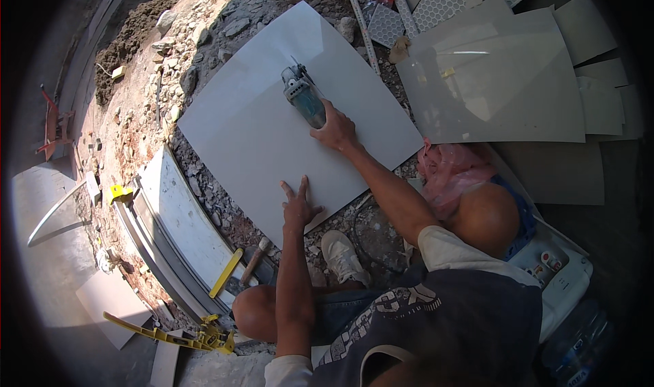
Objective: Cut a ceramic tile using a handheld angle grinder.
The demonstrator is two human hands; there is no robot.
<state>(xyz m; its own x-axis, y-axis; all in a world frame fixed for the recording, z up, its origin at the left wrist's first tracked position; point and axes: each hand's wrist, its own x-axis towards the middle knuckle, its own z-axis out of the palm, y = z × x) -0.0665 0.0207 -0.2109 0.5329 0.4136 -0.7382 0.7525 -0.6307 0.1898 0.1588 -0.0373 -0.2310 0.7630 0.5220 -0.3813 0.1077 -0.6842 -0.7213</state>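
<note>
My right hand [334, 127] grips the teal body of an angle grinder [304, 99], whose metal head rests on or just over the upper part of a large pale square tile [231, 128]. A faint light streak shows on the tile beyond the disc. My left hand [298, 204] lies on the tile's lower part with fingers spread, holding nothing. The tile lies over broken rubble, and my shoe [340, 257] is just below its lower corner. A black cord [361, 234] curves beside the shoe.
Grey tiles [490, 87] and hexagon-patterned pieces [436, 5] are stacked at upper right. A pink bag [449, 169] and a white plastic case [565, 285] sit at right. At left are metal tile cutter rails [157, 237], a hammer [253, 264], a yellow tool [150, 332] and a red cart [54, 125].
</note>
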